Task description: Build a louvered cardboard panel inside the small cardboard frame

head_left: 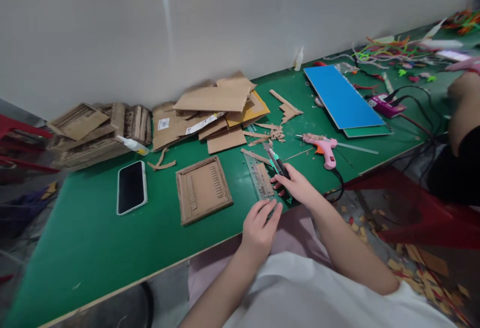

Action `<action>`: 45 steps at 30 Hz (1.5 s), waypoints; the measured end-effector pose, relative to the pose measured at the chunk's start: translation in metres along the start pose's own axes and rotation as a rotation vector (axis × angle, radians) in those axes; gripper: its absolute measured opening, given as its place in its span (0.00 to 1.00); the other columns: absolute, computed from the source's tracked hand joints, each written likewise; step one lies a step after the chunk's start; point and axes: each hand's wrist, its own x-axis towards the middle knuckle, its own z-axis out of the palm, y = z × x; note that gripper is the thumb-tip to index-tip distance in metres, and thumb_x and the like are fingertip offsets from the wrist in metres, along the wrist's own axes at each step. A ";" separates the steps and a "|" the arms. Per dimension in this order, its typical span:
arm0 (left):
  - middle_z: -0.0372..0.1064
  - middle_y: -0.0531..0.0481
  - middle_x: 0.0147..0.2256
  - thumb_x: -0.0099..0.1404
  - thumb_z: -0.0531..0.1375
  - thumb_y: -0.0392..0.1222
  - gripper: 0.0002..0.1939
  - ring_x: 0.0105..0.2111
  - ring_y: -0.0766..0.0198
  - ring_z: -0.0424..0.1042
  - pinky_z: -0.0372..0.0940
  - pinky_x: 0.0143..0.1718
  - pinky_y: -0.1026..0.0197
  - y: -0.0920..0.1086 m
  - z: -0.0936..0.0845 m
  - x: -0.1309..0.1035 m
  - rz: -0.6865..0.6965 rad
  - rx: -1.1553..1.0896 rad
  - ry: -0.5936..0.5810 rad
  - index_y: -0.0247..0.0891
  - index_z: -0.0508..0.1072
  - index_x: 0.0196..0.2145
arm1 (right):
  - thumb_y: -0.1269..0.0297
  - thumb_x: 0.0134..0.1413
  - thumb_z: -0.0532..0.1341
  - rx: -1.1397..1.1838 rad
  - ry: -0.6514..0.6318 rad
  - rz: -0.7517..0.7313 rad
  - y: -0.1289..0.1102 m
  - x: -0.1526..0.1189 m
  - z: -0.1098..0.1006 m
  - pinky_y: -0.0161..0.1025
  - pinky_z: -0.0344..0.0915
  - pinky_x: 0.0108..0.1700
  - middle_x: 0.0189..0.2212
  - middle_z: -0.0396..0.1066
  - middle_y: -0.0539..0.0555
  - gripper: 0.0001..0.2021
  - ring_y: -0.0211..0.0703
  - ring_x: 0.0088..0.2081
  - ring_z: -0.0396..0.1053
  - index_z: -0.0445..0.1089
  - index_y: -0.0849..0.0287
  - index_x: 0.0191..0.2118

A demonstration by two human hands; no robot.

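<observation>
My right hand [296, 185] is wrapped round a black and green utility knife [278, 164], its tip pointing away from me over the table. My left hand [260, 225] rests at the near table edge with its fingers apart, close to the lower end of a clear ruler [256, 175]. A small cardboard piece [264, 180] lies on the ruler, beside the knife. To the left sits a square cardboard tray [204, 188] with raised edges and two rows of short strips inside.
A phone [131, 188], stacked cardboard frames [97, 130] and cardboard sheets [213, 99] lie left and behind. A pink glue gun [327, 151], blue board [343, 95] and purple device [386, 105] with cables are right. Another person's arm [465, 108] reaches in at far right.
</observation>
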 end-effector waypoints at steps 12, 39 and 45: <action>0.69 0.39 0.41 0.60 0.54 0.27 0.16 0.46 0.56 0.65 0.69 0.45 0.52 0.008 -0.008 -0.027 0.000 -0.030 -0.171 0.30 0.69 0.47 | 0.58 0.50 0.55 -0.047 -0.017 -0.042 0.000 0.013 0.009 0.31 0.65 0.22 0.31 0.68 0.50 0.12 0.36 0.28 0.68 0.58 0.55 0.41; 0.67 0.40 0.46 0.57 0.54 0.32 0.19 0.51 0.52 0.63 0.63 0.47 0.45 -0.008 -0.046 -0.015 -0.119 0.007 -0.246 0.37 0.69 0.48 | 0.54 0.50 0.57 -0.351 0.138 -0.045 -0.018 -0.017 -0.007 0.34 0.60 0.22 0.17 0.63 0.45 0.12 0.39 0.19 0.66 0.59 0.54 0.37; 0.56 0.33 0.56 0.64 0.53 0.41 0.26 0.59 0.52 0.52 0.57 0.56 0.48 -0.039 -0.034 0.032 -0.092 0.093 -0.556 0.26 0.56 0.56 | 0.51 0.46 0.60 0.107 -0.027 0.075 -0.001 -0.045 0.006 0.33 0.63 0.18 0.28 0.70 0.49 0.17 0.33 0.17 0.64 0.59 0.55 0.38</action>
